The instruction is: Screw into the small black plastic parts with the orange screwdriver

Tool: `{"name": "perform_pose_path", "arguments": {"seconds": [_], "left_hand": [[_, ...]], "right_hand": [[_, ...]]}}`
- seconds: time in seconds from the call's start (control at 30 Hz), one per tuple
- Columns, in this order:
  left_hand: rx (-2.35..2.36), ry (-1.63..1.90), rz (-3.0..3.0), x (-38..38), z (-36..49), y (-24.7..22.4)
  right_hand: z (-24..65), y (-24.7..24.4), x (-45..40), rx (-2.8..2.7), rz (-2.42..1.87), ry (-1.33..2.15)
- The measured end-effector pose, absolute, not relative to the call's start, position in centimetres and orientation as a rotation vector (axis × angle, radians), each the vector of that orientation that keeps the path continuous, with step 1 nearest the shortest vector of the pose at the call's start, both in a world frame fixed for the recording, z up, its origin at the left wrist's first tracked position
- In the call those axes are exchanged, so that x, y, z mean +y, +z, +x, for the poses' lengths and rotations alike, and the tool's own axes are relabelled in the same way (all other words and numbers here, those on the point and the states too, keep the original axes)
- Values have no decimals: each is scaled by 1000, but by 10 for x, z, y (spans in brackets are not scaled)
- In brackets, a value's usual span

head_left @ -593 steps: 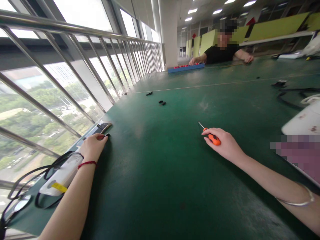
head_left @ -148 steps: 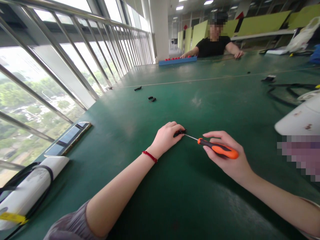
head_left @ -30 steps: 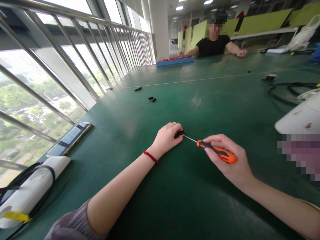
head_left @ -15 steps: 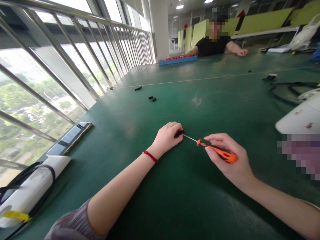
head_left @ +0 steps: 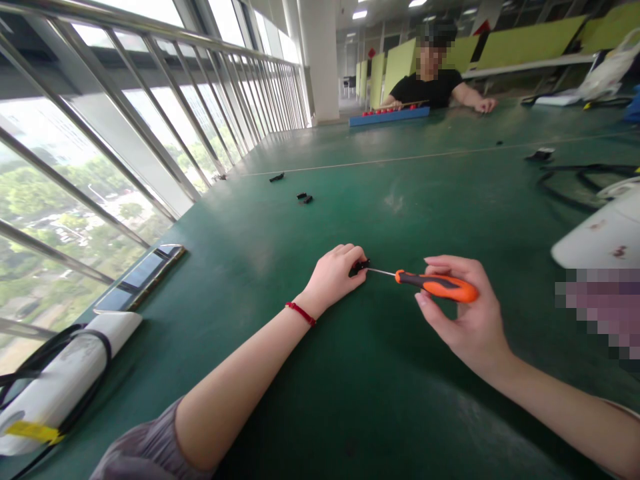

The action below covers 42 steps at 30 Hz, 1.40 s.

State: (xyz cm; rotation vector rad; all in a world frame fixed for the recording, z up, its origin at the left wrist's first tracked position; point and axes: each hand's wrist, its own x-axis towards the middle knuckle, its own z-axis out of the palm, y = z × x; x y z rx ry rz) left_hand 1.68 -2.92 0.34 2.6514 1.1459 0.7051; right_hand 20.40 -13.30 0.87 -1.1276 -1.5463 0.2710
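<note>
My left hand (head_left: pixel 336 272) rests on the green table, its fingers pinched around a small black part (head_left: pixel 358 268) that they partly hide. A screwdriver (head_left: pixel 440 286) with an orange and black handle lies nearly level in my right hand (head_left: pixel 473 320). Its thin metal shaft points left, and the tip meets the black part at my left fingertips. The fingers of my right hand curl behind the handle, while the thumb stands a little below it.
Small black pieces (head_left: pixel 305 198) and another black piece (head_left: pixel 277 177) lie farther back. A phone-like device (head_left: pixel 143 277) and a white bar with black cable (head_left: pixel 75 373) are at left. Opposite, a person (head_left: pixel 427 87) sits behind a blue strip with red knobs (head_left: pixel 390 119). A white object (head_left: pixel 600 233) stands right.
The screwdriver handle has swung up to a more level angle, and my right thumb has moved away from it. My left hand has stayed put. The blue strip across the table slid right.
</note>
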Motion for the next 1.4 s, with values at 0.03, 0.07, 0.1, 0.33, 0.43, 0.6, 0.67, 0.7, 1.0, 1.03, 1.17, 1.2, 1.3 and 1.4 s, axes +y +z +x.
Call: {"name": "perform_pose_path", "arguments": {"seconds": [0.03,0.07,0.1,0.33,0.43,0.6,0.67,0.7,1.0,1.03,1.17,1.2,1.3,1.4], "left_hand": [[1144,707,2653,-29,17,3],[1142,707,2655,-29,17,3],[1140,707,2659,-29,17,4],[1143,712,2658,-29,17,3],[1144,713,2660,-29,17,3],[1146,716,2663,-29,17,3],[1144,717,2662,-29,16,3],[1145,718,2659,-29,16,2],[1160,729,2637,-29,16,2],[1162,729,2636,-29,16,2],[1164,722,2629,-29,17,3],[1164,721,2629,-29,17,3],[1161,721,2633,-28,18,3],[1156,725,2639,-29,18,3]], "right_hand": [[204,9,-133,-1549,-1119,291],[204,9,-133,-1569,-1127,327],[204,10,-133,-1599,-1145,365],[204,12,-135,-1618,-1156,268],[206,9,-133,-1579,-1105,279],[207,10,-133,-1655,-1215,380],[206,11,-134,-1646,-1217,377],[205,11,-134,-1631,-1203,356],[206,10,-135,-1640,-1172,404],[206,11,-135,-1657,-1179,400],[206,11,-134,-1635,-1175,311],[206,10,-134,-1621,-1162,284],[207,9,-133,-1629,-1119,282],[208,9,-134,-1713,-1153,361]]}}
